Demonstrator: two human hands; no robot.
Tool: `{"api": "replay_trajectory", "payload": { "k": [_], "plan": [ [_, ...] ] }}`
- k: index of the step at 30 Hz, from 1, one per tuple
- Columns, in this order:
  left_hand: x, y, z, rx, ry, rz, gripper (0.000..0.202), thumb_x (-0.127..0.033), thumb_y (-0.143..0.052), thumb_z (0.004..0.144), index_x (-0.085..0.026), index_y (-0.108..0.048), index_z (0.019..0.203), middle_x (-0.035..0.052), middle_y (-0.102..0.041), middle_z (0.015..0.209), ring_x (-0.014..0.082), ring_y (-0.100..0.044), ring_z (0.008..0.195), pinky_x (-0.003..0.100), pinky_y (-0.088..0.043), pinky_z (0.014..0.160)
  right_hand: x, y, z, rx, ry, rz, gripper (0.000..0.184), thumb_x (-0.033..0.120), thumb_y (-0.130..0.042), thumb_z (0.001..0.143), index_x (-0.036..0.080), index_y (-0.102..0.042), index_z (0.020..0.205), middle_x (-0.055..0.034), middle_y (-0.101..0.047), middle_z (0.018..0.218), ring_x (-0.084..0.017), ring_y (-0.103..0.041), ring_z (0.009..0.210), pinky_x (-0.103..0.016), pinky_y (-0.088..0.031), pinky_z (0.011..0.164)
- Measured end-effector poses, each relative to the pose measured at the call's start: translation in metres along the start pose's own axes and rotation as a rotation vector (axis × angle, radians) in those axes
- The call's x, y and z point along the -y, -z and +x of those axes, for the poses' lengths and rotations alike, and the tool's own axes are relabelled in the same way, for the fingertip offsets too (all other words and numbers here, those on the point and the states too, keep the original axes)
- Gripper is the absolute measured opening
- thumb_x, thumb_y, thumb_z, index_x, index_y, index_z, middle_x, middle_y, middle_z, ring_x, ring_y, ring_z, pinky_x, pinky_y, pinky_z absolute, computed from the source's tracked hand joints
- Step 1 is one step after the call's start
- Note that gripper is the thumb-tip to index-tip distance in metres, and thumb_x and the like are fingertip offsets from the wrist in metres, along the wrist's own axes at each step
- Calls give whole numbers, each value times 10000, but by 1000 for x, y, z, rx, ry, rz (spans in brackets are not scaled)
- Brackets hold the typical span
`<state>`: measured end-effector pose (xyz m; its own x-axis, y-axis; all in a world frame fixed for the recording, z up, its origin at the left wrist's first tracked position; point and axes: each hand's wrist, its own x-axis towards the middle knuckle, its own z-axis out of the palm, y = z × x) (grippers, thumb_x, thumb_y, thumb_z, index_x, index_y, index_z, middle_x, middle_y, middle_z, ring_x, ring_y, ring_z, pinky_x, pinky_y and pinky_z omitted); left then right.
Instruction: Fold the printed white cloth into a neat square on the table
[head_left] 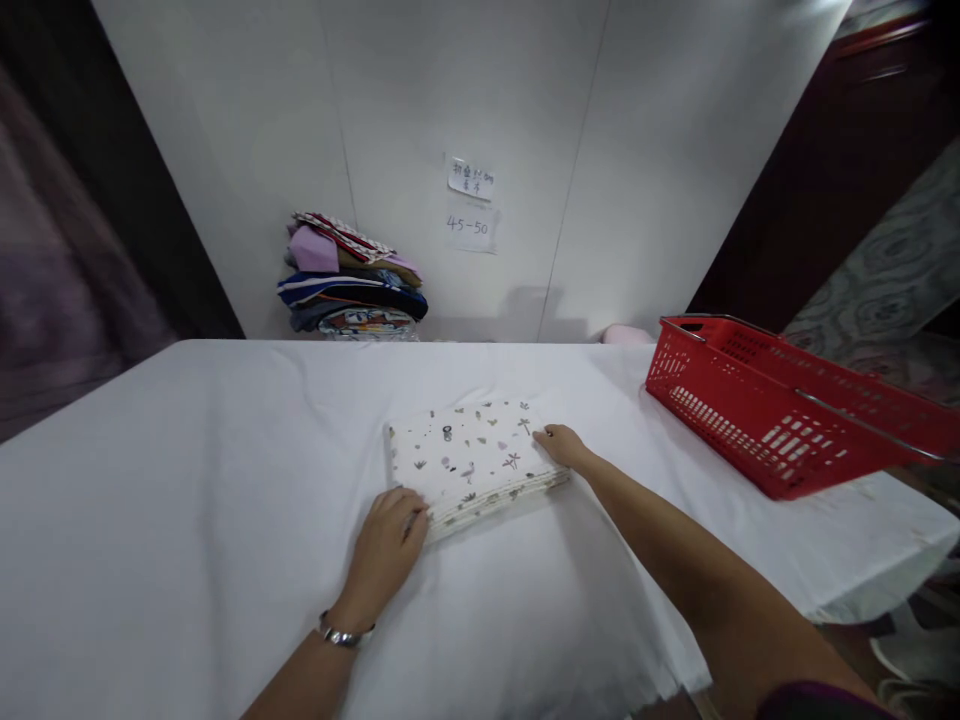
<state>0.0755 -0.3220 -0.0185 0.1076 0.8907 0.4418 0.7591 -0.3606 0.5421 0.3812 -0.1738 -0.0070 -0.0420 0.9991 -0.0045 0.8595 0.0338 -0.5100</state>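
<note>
A folded white cloth [476, 450] printed with small leaves, palm trees and birds lies on the white-covered table, its layers showing along the near edge. My left hand [391, 530], with a metal band at the wrist, grips its near left corner, fingers curled over the top. At the cloth's right side, my right hand [562, 445] closes on the edge; the thumb and part of the fingers are hidden or too small to make out.
A red plastic basket [750, 400] with metal handles stands on the table at right. Behind the table's far edge, a stack of folded fabrics [352, 275] rests against the grey wall. Two paper notes [471, 228] are stuck on the wall. A dark curtain hangs at left.
</note>
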Motion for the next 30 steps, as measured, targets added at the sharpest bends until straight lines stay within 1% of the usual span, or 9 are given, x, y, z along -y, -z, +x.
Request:
{"api": "replay_trajectory", "payload": {
  "k": [4,8,11,13,16,20,24,27,30],
  "plan": [
    [0,0,1,-4,-8,-2,129,-236,-452,820,-203,-570,779,35,-582,880,197,-501,896,351,-407,811,1,-5,0,-26,9,-1,317,410,-463,822,162,-601,681,-18,-590,645,-135,-513,631,-222,-307,561],
    [0,-1,1,-11,-16,4,120,-224,-457,812,-202,-571,781,35,-582,876,198,-503,889,351,-405,811,-2,-2,-3,-30,13,27,355,439,-439,833,162,-627,718,-27,-616,682,-148,-541,662,-228,-345,587],
    [0,-1,1,-11,-22,6,121,-228,-456,814,-201,-570,780,36,-582,873,198,-504,883,352,-401,813,-3,4,-5,-50,0,66,377,444,-415,847,163,-640,958,-62,-659,898,-173,-590,813,-246,-408,700],
    [1,-1,1,-8,-23,3,121,-228,-455,815,-202,-569,784,36,-582,875,198,-505,881,350,-401,810,-2,7,-8,-89,-7,91,443,451,-376,866,173,-558,1159,-81,-611,1114,-184,-571,969,-272,-410,822],
    [1,-1,1,-12,-22,2,123,-226,-453,812,-205,-572,788,34,-585,874,199,-510,878,347,-401,807,-1,4,-17,-112,108,74,536,485,-360,868,182,-433,1304,-86,-430,1355,-208,-406,1222,-331,-313,1001],
    [0,-1,1,-11,-13,-2,124,-224,-453,808,-204,-573,779,34,-584,870,200,-507,881,347,-401,805,-4,-8,-32,64,266,-16,624,522,-379,854,173,-340,1370,-87,-233,1465,-226,-205,1340,-369,-202,1079],
    [-3,0,1,-6,7,-10,125,-224,-450,812,-200,-569,781,34,-580,875,197,-495,890,346,-398,808,0,-3,-31,163,240,-134,611,521,-322,878,159,-334,1371,-110,-220,1467,-238,-190,1345,-374,-225,1065],
    [-4,1,1,-2,5,-14,124,-221,-449,812,-198,-562,765,33,-575,861,195,-492,877,345,-399,798,19,8,-26,135,250,-280,588,518,-311,882,177,-344,1360,-110,-209,1470,-268,-136,1354,-455,-196,1053],
    [-3,1,1,-5,3,-20,126,-221,-445,814,-199,-555,756,33,-570,851,195,-492,866,346,-404,783,44,11,-19,72,312,-358,618,530,-297,882,184,-264,1393,-92,-135,1491,-252,-52,1366,-481,-123,1060]
  ]
}}
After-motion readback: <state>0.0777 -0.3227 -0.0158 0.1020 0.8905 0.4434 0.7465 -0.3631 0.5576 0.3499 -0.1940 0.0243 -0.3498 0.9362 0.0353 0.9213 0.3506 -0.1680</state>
